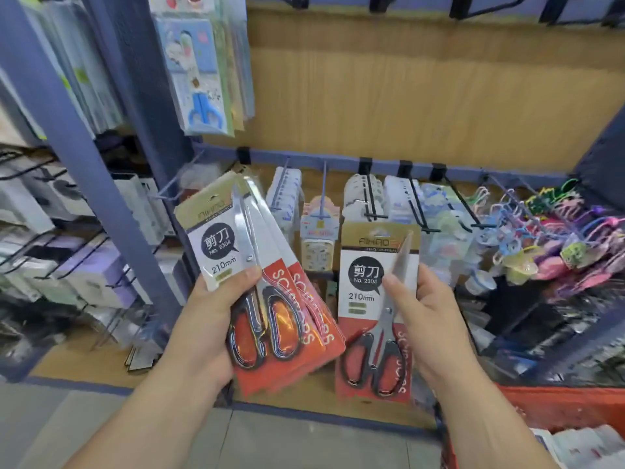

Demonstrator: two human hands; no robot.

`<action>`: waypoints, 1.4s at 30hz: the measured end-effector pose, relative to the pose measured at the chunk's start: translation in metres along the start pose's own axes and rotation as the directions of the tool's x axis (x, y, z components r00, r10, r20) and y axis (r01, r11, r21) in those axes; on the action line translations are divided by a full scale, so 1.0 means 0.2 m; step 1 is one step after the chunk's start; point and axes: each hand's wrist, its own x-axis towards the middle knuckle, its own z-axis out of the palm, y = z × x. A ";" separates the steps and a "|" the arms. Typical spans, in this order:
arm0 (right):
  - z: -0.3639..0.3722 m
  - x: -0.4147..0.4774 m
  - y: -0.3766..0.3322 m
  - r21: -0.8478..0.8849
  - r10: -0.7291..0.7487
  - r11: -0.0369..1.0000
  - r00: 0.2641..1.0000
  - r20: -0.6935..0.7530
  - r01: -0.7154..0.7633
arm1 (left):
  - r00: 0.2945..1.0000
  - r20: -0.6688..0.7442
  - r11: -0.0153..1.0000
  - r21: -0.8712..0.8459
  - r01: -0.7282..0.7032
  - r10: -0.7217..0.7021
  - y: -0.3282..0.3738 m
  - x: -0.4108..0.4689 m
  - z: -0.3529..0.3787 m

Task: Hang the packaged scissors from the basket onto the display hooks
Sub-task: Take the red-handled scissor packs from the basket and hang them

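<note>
The fanned red-and-white card packs of scissors (220, 245) at centre left carry glossy clear plastic blisters over polished steel blades and shiny black plastic handles. The single matching card pack (365, 275) at centre has the same finish. Behind them, the tan wood-grain back panel (422, 96) is matt. The thin black wire hooks (414, 204) look like metal, and the orange-red plastic basket (558, 404) at lower right is smooth.

Pale boxes (91, 275) at left, perhaps hair clips (558, 245) at right

Left hand (216, 319): grips a fanned stack of scissor packs (257, 282), tilted toward 11 o'clock.
Right hand (426, 313): holds one upright scissor pack (372, 299).
Basket (558, 406): at 5 o'clock.
</note>
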 end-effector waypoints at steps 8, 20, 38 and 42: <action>0.16 0.45 -0.25 -0.042 -0.163 0.984 0.973 0.166 0.172 | 0.969 -0.023 0.970 -0.007 -0.244 0.244 0.21 0.25 0.18; 0.50 0.88 -0.67 -0.008 -0.440 0.883 0.836 0.327 0.468 | 0.919 -0.121 0.916 -0.106 -0.387 0.375 0.43 0.47 0.15; 0.78 1.20 -0.74 -0.051 -0.350 0.932 0.929 0.122 0.358 | 0.901 -0.036 0.899 -0.065 -0.433 0.432 0.60 0.62 0.10; 0.81 1.39 -0.73 -0.127 -0.280 0.950 0.958 0.062 0.286 | 0.903 -0.030 0.900 -0.066 -0.431 0.430 0.60 0.62 0.09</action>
